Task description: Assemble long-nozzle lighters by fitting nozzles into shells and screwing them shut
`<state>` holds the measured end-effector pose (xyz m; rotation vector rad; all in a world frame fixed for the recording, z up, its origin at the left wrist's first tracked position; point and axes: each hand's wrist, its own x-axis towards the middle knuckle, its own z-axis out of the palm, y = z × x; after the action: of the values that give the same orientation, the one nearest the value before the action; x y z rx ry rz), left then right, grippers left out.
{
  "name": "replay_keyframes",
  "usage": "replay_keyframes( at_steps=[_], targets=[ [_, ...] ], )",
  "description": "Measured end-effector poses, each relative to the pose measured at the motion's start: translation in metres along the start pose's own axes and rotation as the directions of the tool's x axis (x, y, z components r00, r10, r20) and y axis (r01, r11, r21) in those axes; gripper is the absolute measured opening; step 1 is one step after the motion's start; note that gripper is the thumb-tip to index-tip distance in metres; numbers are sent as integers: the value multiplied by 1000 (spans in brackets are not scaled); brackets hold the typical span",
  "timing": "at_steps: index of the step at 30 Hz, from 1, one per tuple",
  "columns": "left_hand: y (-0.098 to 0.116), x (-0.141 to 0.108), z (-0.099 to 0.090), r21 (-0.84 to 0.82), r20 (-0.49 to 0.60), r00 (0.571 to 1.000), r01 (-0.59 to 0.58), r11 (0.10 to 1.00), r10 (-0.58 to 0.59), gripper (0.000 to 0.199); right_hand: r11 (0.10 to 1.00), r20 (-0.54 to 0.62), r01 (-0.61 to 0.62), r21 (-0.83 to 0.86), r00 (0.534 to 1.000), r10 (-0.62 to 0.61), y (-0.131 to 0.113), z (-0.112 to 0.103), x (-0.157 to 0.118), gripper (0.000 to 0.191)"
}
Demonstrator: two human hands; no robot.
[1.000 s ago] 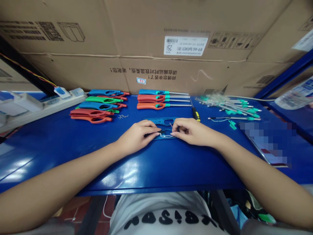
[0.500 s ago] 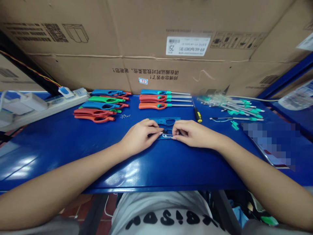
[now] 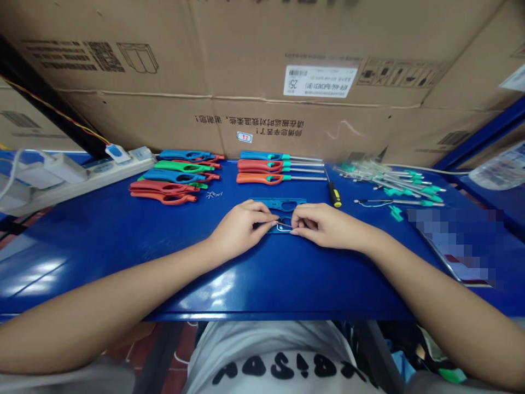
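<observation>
The left hand (image 3: 240, 227) and right hand (image 3: 320, 225) meet low over the middle of the worktop (image 3: 254, 284). The left thumb and forefinger are pinched on a small dark part (image 3: 280, 220), just above the nearer blue handle half (image 3: 275, 230), which lies partly hidden under both hands. The right fingers are curled beside a white wire (image 3: 283, 229); whether they are clamped on it, I cannot tell. The farther blue handle half (image 3: 267, 203) lies flat just beyond. Behind it are three lighters (image 3: 256, 178), with a screwdriver (image 3: 334, 195) to their right, small screws (image 3: 214, 195) to the left and a pile of metal tubes (image 3: 389, 178) farther right
</observation>
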<state>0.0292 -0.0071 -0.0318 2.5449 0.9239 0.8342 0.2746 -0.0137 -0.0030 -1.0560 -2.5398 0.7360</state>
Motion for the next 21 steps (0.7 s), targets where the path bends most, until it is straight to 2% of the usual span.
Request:
replay_keyframes(
  at_steps=[4, 10, 14, 17, 21],
  targets=[
    [4, -1, -4, 184, 95, 995, -56, 981, 39, 22, 1000, 1, 2, -6, 1000, -2, 0, 0, 0, 8],
    [17, -3, -13, 406, 199, 980, -81, 910, -1, 28, 1000, 2, 1, -7, 1000, -1, 1, 0, 0, 9],
    [28, -10, -18, 510, 258, 965, -97, 855, -45, 42, 1000, -1, 7, -9, 1000, -7, 2, 1, 0, 9],
    [31, -16, -18, 540, 301, 952, -128, 832, -49, 48, 1000, -5, 14, -19, 1000, -14, 1, 0, -2, 9],
    [25, -18, -16, 486, 305, 952, -128, 865, -31, 47, 999, 18, 45, -5, 999, -45, -3, -5, -4, 15]
  ],
)
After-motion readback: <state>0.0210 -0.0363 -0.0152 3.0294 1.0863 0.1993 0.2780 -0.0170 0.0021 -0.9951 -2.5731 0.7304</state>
